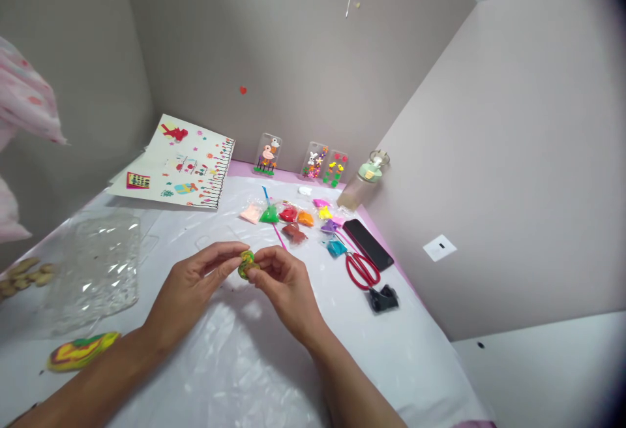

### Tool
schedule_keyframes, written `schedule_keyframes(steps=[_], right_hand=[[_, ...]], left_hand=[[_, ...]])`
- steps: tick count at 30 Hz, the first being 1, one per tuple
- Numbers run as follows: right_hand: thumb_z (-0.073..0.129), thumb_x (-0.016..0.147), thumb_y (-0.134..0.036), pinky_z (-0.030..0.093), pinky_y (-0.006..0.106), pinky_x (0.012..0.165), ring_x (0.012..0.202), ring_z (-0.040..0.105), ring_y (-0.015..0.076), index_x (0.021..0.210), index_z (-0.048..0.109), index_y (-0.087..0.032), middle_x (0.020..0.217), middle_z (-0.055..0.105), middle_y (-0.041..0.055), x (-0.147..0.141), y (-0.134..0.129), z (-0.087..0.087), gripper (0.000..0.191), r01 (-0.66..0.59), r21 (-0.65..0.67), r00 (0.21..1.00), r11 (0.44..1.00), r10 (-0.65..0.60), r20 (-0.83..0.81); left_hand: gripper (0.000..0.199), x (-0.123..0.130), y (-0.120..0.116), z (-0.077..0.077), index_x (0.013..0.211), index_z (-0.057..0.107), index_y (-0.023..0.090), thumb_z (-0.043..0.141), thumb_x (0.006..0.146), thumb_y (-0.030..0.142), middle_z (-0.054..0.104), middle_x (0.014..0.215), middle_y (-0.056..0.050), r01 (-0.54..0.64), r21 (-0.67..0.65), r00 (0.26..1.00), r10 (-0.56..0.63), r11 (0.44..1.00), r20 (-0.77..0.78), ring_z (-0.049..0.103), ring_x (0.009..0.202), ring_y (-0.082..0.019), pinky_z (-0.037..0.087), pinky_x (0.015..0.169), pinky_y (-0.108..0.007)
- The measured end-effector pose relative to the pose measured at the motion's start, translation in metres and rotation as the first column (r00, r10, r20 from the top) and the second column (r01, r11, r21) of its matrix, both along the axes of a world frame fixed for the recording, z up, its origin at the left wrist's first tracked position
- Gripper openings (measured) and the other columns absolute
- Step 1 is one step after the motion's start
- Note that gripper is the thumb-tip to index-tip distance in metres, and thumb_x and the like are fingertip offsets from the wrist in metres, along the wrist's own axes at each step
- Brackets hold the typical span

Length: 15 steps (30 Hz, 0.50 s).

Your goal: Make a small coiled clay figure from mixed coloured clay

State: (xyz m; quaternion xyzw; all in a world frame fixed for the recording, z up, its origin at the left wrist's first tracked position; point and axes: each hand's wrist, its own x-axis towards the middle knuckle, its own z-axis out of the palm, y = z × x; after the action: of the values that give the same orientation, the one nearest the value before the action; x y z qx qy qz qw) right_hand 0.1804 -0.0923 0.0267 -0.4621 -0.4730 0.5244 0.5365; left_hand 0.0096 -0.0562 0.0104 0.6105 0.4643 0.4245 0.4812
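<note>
Both my hands meet over the middle of the plastic-covered table [254,363]. Between their fingertips is a small lump of mixed yellow, green and orange clay [247,263]. My left hand [195,288] pinches it from the left with thumb and fingers. From the right, my right hand [283,281] grips the same lump. Just beyond the hands lie several small bags of coloured clay [293,216].
Red scissors [362,268], a black phone [368,244] and a black clip [384,297] lie at the right. A flattened multicoloured clay piece [81,351] and a clear plastic tray [95,271] sit left. Decorated phone cases [268,154], a bottle [364,180] and a decorated card [180,164] stand at the back.
</note>
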Motion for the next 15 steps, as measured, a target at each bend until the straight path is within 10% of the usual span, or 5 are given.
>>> schedule_keyframes(steps=[15], right_hand=[[0.081, 0.074, -0.026, 0.051, 0.027, 0.068, 0.068, 0.063, 0.0128, 0.090, 0.070, -0.019, 0.078, 0.071, -0.0008, 0.0019, 0.0015, 0.0008, 0.020, -0.033, -0.026, 0.997, 0.999, 0.031, -0.070]], left_hand=[[0.045, -0.0015, 0.0042, -0.0001, 0.114, 0.074, 0.032, 0.072, 0.081, 0.063, 0.077, 0.120, -0.001, 0.064, -0.056, 0.998, -0.063, 0.996, 0.016, 0.070, 0.112, -0.026, 0.057, 0.092, -0.029]])
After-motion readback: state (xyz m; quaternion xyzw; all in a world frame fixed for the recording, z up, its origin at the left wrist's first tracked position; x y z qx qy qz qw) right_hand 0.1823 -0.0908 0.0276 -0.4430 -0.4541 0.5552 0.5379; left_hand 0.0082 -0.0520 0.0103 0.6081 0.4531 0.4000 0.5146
